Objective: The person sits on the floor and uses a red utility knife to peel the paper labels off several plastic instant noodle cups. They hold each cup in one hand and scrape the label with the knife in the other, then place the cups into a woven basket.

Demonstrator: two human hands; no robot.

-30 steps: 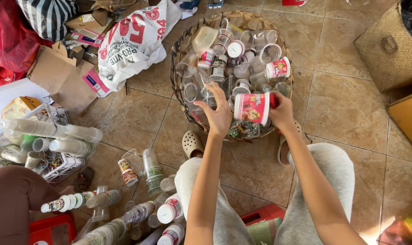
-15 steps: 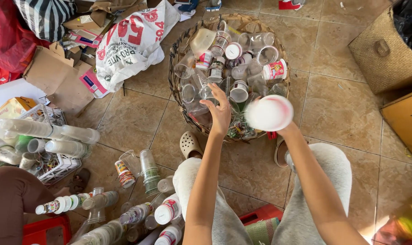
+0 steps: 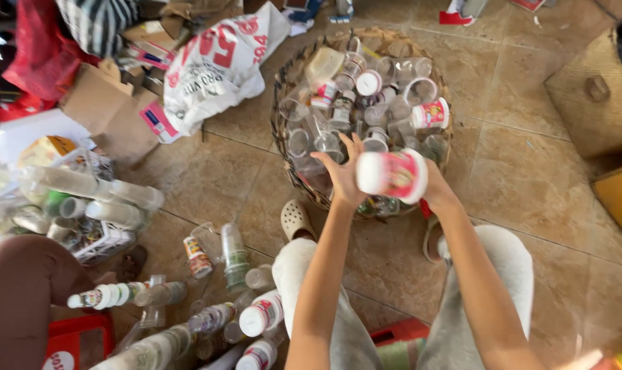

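- The right hand [image 3: 430,188] is mostly hidden behind the blurred white-and-red cup [image 3: 393,175] it holds.
- The woven basket [image 3: 283,89] has its near rim covered by both hands.
- Bottom edge cuts off the bottles [image 3: 153,346].

The round woven wicker basket [image 3: 283,103] stands on the floor ahead, with clear plastic cups [image 3: 365,116] inside it. Left of it lies the white printed plastic sack [image 3: 218,65].
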